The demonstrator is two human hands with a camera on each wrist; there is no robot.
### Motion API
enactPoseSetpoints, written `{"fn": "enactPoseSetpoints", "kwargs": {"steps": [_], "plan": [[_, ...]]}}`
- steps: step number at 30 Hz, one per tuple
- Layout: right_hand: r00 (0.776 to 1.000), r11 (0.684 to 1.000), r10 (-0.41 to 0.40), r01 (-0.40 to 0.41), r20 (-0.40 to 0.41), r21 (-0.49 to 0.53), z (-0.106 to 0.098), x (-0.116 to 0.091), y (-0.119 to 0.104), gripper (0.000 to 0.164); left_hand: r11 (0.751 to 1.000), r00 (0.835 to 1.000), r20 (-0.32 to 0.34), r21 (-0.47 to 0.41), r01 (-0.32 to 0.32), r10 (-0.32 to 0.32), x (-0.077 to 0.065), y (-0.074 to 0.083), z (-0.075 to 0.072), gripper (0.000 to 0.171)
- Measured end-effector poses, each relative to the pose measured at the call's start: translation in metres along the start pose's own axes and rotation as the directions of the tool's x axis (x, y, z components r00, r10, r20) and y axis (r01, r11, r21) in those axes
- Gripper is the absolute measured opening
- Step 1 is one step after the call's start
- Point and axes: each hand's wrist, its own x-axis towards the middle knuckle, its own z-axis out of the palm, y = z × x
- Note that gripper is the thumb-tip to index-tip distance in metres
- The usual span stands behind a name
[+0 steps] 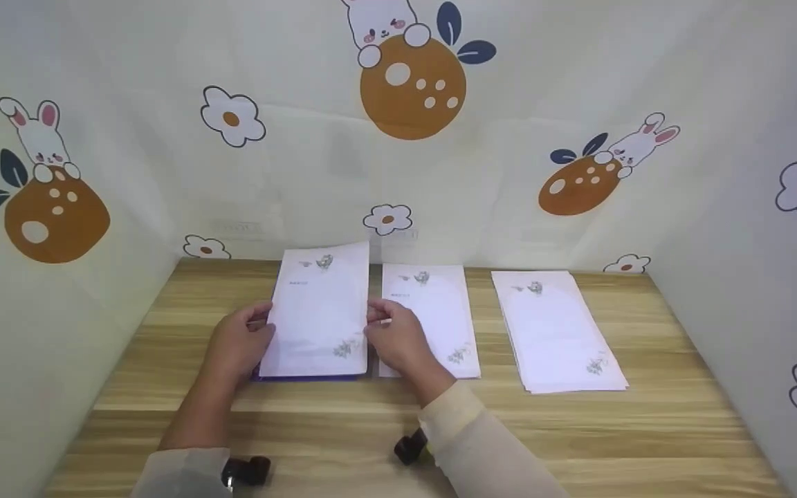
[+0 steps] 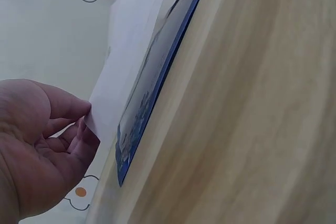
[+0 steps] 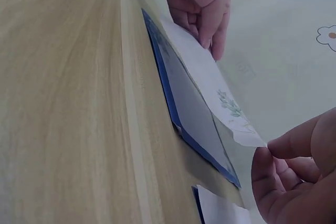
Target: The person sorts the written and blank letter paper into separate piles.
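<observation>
A white paper sheet (image 1: pixel 315 311) with a printed flower sprig at its lower right is held slightly raised by both hands. My left hand (image 1: pixel 239 342) pinches its left edge between thumb and fingers, as the left wrist view shows. Its right edge is pinched by my right hand (image 1: pixel 402 339); the right wrist view shows thumb and fingertip meeting at the paper. Beneath lies a blue-edged booklet or folder (image 3: pixel 170 90) on the table, with a pale surface and a blue floral print at one end (image 2: pixel 134 124). The raised sheet covers most of it in the head view.
Just right of the held sheet lies a similar printed sheet (image 1: pixel 436 328), partly behind my right hand. Farther right is a stack of such sheets (image 1: pixel 557 332), slightly fanned. The wood-grain table (image 1: pixel 343 429) meets cream patterned cloth walls (image 1: pixel 301 159) at the back and sides.
</observation>
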Motion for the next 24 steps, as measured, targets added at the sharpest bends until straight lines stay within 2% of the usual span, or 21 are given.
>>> {"fn": "enactPoseSetpoints", "kwargs": {"steps": [3, 8, 12, 15, 20, 24], "plan": [[0.999, 1.000, 0.018, -0.020, 0.050, 0.024, 0.000, 0.001, 0.002, 0.053, 1.000, 1.000, -0.018, 0.021, -0.001, 0.002, 0.001, -0.002, 0.000, 0.052], [0.993, 0.999, 0.050, -0.052, 0.109, 0.017, 0.000, 0.001, 0.003, 0.053, 0.998, 0.999, -0.024, 0.057, 0.036, -0.034, 0.000, -0.004, 0.000, 0.053], [0.992, 0.998, 0.047, -0.043, 0.114, -0.037, -0.001, 0.000, 0.003, 0.047, 0.995, 0.998, -0.004, 0.077, 0.069, -0.069, -0.001, -0.003, 0.000, 0.053], [0.994, 0.997, 0.033, -0.025, 0.104, -0.074, -0.003, -0.001, 0.004, 0.042, 0.994, 0.997, -0.016, 0.084, 0.077, -0.076, -0.001, -0.002, 0.000, 0.053], [0.996, 0.995, 0.002, 0.008, 0.094, -0.104, -0.010, -0.003, 0.005, 0.036, 0.995, 0.994, -0.073, 0.043, 0.086, -0.083, 0.002, 0.003, 0.003, 0.052], [0.995, 0.993, -0.043, 0.052, 0.089, -0.106, -0.023, -0.003, 0.008, 0.033, 0.997, 0.995, -0.069, -0.045, 0.063, -0.066, 0.005, 0.014, 0.012, 0.055]]}}
